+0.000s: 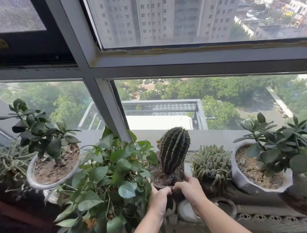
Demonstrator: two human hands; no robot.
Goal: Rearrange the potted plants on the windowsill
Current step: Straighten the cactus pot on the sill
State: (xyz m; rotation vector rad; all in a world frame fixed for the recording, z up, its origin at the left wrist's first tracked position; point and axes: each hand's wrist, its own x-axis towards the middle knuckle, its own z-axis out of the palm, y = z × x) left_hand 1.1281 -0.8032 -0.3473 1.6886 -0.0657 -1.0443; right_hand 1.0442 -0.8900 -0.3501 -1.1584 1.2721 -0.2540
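Observation:
A tall dark ribbed cactus [174, 150] stands in a small dark pot [169, 179] of soil at the middle of the windowsill. My left hand [158, 200] grips the pot's near left side and my right hand [189, 191] grips its near right side, thumbs meeting on the front rim. A leafy green pothos [109, 176] crowds against the pot's left and hides part of my left hand. A small bushy succulent [212, 163] sits just right of the cactus.
A jade plant in a white pot [48, 172] stands at the left, with a trailing succulent [7, 164] beyond it. Another jade plant in a grey pot [260, 172] is at the right. The window frame [111, 108] rises right behind the pots.

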